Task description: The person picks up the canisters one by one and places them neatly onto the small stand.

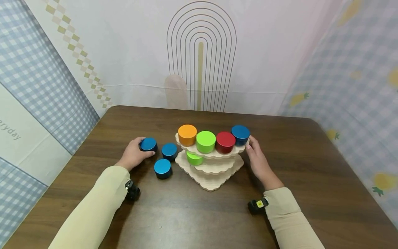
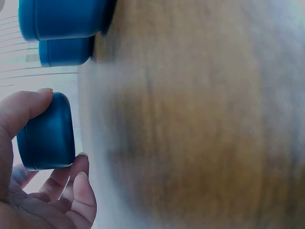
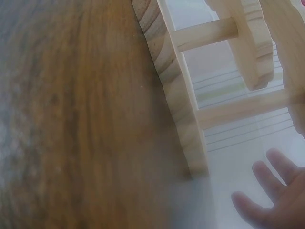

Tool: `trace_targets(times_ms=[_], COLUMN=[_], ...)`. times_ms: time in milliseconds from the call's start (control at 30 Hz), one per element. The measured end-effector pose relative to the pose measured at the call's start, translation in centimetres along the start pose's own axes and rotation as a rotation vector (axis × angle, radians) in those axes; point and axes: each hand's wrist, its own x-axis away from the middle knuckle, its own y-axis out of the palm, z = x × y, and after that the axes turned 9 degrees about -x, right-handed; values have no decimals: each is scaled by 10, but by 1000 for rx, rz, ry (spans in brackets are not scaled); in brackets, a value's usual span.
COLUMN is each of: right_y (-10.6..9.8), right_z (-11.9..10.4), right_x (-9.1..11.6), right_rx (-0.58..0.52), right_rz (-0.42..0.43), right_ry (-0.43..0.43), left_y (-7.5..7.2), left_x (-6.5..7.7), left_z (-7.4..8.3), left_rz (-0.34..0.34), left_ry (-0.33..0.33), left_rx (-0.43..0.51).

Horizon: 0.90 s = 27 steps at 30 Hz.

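Observation:
In the head view my left hand (image 1: 133, 154) pinches a short round blue tin (image 1: 148, 144) between thumb and fingers. The left wrist view shows the same blue tin (image 2: 47, 136) with the thumb on one side and fingertips on the other. Two more blue tins (image 1: 169, 151) stand just right of it. My right hand (image 1: 258, 163) has its fingers extended at the right end of a tiered wooden stand (image 1: 211, 180), close by a blue tin (image 1: 240, 134) on the top tier. Its loosely spread fingers (image 3: 271, 183) also show in the right wrist view.
On the stand's top tier also sit an orange tin (image 1: 187, 135), a green tin (image 1: 206, 141) and a red tin (image 1: 225, 141). Another green tin (image 1: 194, 158) is on a lower tier. A brown wooden table (image 1: 186, 218) lies beneath, with patterned cloth (image 1: 133, 52) behind.

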Motion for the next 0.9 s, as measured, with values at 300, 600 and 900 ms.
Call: trace_targets(times_ms=[300, 600, 900], right_y=[1, 3, 2], right_z=[2, 3, 4], right_x=[-2, -3, -3], right_rx=[-18, -27, -24], right_rz=[6, 9, 14], right_ry=[-15, -15, -20], left_y=[-12, -19, -18], left_x=[10, 17, 26], left_z=[8, 26, 50], left_rz=[49, 77, 86], left_ry=[15, 65, 113], left_rx=[50, 55, 92])
